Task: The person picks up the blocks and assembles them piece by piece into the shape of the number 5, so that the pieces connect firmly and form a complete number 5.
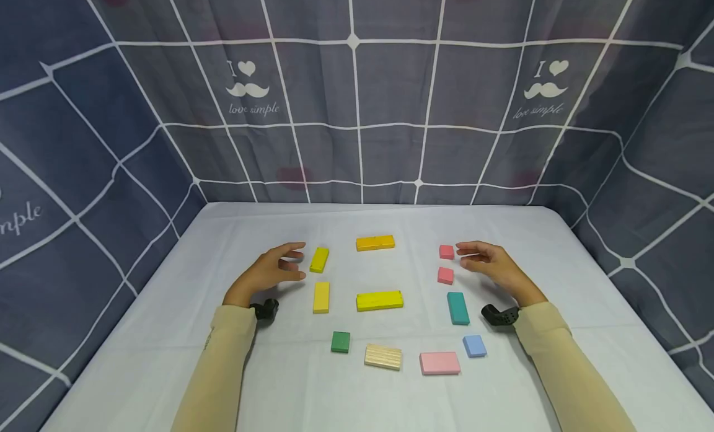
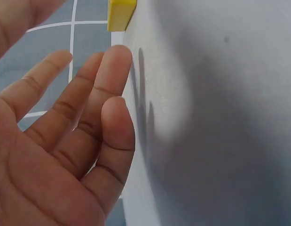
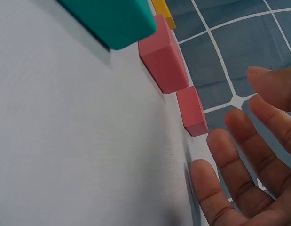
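My left hand (image 1: pixel 273 271) hovers over the white table at the left, its fingers loosely bent and holding nothing. Just right of its fingertips lies a slanted yellow block (image 1: pixel 320 260), with a second yellow block (image 1: pixel 321 297) nearer to me. On the other side my right hand (image 1: pixel 493 266) also holds nothing, its fingers relaxed. Beside those fingertips are two small red blocks (image 1: pixel 446 251), one behind the other; the right wrist view shows a red block (image 3: pixel 192 111) a little apart from the fingers. A teal block (image 1: pixel 458 308) lies closer to me.
Between the hands lie an orange-yellow block (image 1: pixel 375 243) and a long bright yellow block (image 1: pixel 380 300). Along the front are a green block (image 1: pixel 340 342), a ridged wooden-coloured block (image 1: pixel 383 356), a pink block (image 1: pixel 439 363) and a blue block (image 1: pixel 475 346). Grey gridded cloth (image 1: pixel 390 91) encloses the table.
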`<state>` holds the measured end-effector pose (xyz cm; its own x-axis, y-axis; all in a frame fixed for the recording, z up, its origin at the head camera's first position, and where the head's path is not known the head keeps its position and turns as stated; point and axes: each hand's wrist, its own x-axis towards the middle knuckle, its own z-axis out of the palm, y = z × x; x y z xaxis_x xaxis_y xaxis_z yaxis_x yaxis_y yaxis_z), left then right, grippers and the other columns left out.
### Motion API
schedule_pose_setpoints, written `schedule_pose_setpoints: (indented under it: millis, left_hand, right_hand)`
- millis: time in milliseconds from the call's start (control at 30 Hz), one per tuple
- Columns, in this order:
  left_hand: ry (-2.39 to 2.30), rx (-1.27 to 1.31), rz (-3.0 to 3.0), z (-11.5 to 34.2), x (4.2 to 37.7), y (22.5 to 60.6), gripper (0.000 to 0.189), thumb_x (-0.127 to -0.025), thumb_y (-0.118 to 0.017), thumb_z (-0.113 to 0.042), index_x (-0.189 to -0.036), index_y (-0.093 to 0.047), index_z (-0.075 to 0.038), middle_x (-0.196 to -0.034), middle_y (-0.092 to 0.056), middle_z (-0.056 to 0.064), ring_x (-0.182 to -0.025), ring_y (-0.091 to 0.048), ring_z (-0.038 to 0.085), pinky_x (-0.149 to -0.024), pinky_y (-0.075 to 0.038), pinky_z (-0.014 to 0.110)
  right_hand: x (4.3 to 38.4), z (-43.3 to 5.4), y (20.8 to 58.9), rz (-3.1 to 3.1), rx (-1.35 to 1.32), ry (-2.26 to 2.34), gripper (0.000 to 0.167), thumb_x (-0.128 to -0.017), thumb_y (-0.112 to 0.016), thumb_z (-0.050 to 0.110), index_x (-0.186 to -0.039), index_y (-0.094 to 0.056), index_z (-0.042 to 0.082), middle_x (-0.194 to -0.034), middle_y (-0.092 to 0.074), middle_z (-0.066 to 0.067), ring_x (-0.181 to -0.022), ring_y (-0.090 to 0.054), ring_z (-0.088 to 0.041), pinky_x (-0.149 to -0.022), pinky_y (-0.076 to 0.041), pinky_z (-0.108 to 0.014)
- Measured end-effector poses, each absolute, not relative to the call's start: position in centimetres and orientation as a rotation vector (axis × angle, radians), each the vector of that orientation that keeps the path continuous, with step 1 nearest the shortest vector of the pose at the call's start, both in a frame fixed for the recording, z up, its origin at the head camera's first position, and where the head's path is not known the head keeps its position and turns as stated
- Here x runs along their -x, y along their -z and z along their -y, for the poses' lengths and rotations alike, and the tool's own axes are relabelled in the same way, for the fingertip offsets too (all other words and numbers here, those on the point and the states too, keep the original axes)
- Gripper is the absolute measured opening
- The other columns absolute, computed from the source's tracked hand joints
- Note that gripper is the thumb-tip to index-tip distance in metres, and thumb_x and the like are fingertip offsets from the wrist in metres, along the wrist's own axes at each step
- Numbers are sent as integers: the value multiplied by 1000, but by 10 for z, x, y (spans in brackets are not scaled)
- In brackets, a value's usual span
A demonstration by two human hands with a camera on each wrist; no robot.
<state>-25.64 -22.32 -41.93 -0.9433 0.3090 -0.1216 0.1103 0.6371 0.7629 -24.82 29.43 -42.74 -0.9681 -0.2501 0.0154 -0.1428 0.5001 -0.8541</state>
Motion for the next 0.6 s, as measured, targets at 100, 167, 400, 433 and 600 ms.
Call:
schedule_pose_setpoints:
  millis: [100, 167, 400, 433, 600]
  left_hand:
    - [-1220, -344, -2593, 222, 259, 420, 79, -97, -84, -17, -164, -44, -4, -154, -57, 25, -129, -63, 42, -113, -47, 57]
    - [-1240, -354, -2576, 221, 261, 421, 79, -98, -83, -16, -164, -43, -2, -153, -57, 26, -128, -63, 42, -113, -47, 57]
    - [-1314, -361, -2520, 218, 269, 426, 79, -97, -82, -13, -163, -42, 1, -151, -57, 29, -128, -63, 43, -114, -46, 58]
    - [-1316, -362, -2515, 218, 270, 427, 78, -98, -82, -13, -163, -42, 1, -151, -57, 29, -128, -63, 43, -114, -46, 58]
    - [-1297, -351, -2507, 216, 276, 427, 77, -98, -82, -15, -163, -43, -1, -152, -56, 28, -128, -63, 42, -115, -46, 58]
  right_hand:
    - [250, -295, 427, -2593, 316, 1485, 53, -107, -70, 13, -152, -53, -8, -152, -57, -29, -123, -64, -27, -90, -53, -18]
    - [251, -295, 426, -2554, 286, 1513, 54, -106, -71, 13, -153, -53, -7, -151, -57, -29, -120, -65, -23, -90, -55, -20]
    - [258, -296, 427, -2456, 264, 1541, 56, -106, -70, 11, -155, -51, -6, -149, -58, -31, -119, -67, -26, -93, -60, -28]
    - [259, -296, 428, -2453, 265, 1532, 56, -106, -70, 11, -155, -51, -6, -149, -58, -30, -119, -68, -26, -93, -60, -28]
    - [263, -296, 427, -2437, 270, 1521, 56, -104, -70, 9, -155, -51, -5, -147, -60, -30, -113, -68, -21, -90, -59, -27]
